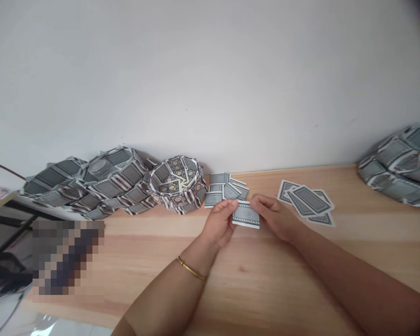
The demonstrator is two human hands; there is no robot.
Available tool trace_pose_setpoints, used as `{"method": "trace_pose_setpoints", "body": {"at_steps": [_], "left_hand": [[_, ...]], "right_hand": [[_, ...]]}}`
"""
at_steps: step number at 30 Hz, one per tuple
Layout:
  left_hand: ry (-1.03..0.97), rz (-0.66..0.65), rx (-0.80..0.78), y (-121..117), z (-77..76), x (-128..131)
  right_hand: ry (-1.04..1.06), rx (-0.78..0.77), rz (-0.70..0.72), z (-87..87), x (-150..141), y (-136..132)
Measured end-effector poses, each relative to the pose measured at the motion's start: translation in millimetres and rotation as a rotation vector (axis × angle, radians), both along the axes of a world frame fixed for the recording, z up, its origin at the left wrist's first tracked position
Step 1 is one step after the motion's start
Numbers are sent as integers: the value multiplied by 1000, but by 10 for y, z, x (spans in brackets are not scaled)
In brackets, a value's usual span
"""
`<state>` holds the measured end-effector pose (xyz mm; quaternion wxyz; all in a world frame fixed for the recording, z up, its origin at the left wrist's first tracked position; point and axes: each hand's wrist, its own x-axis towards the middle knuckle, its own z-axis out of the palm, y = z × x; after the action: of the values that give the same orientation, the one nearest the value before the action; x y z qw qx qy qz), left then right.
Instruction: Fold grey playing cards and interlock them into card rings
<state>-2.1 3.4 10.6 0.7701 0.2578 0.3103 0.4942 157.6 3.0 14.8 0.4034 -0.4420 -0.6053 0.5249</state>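
Note:
Between my two hands is a folded playing card, its grey patterned back facing up and pale edges showing. My left hand pinches its left side, thumb on top, with a gold bangle on the wrist. At the card's right side, my right hand grips it between thumb and fingers. Just beyond my left hand lie several folded cards, partly overlapping. To the right of my right hand, a loose fan of unfolded playing cards rests back side up on the wooden table.
Left of the folded cards stands a round basket made of folded cards. Larger woven card baskets adjoin it further left. Another card piece sits at the far right by the wall. A pixelated patch covers the table's left edge.

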Motion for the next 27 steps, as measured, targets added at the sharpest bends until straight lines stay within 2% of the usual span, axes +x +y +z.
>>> {"method": "trace_pose_setpoints", "body": {"at_steps": [5,13,18,27], "left_hand": [[-23,-18,-12,14,-9,-8],[26,-2,11,-9,11,4],[11,16,-7,5,-15,2],[-1,-58,63,-16,-31,14]], "right_hand": [[-4,23,159,-16,-2,-8],[-27,51,249,-20,-45,-22],[-45,88,155,-47,-55,-17],[7,94,-62,26,-69,-14]]}}
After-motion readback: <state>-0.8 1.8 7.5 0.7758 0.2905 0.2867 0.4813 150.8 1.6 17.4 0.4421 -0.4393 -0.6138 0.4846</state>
